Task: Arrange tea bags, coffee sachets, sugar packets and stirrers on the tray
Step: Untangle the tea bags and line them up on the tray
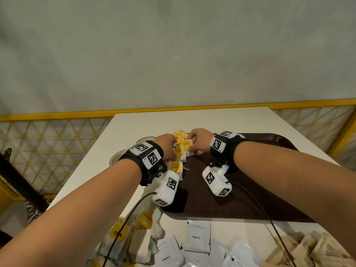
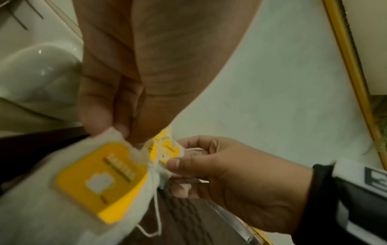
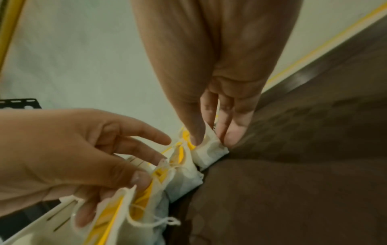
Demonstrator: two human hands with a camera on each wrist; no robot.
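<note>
Nearest the head camera, white sachets printed "Coffee" (image 1: pixel 198 237) lay scattered on the front of the white table (image 1: pixel 146 122), with a loose heap of yellow-tagged tea bags (image 1: pixel 125 236) to their left and a bundle of tan paper sticks, too blurred to name, at the lower right corner. Beyond them a dark brown tray (image 1: pixel 221 205) sat on the table, its textured floor mostly bare. Both forearms reached over it, each wrist wearing a black strap with white coded marker blocks. At the tray's far left corner a row of tea bags (image 1: pixel 180 151) stood on edge along the tray's left rim, and the two hands met there. The left hand (image 1: pixel 166 149) pinched the top of one bag in the row between thumb and fingertips, as the left wrist view showed, while its remaining fingers were spread loosely in the right wrist view. The right hand (image 1: pixel 199 140) held the farthest bag (image 3: pixel 210 150) of the row narrowly between thumb and fingers, with the bag's lower edge down against the tray floor. A pale round dish (image 1: pixel 115 158) sat on the table just left of the tray, largely hidden behind the left wrist.
</note>
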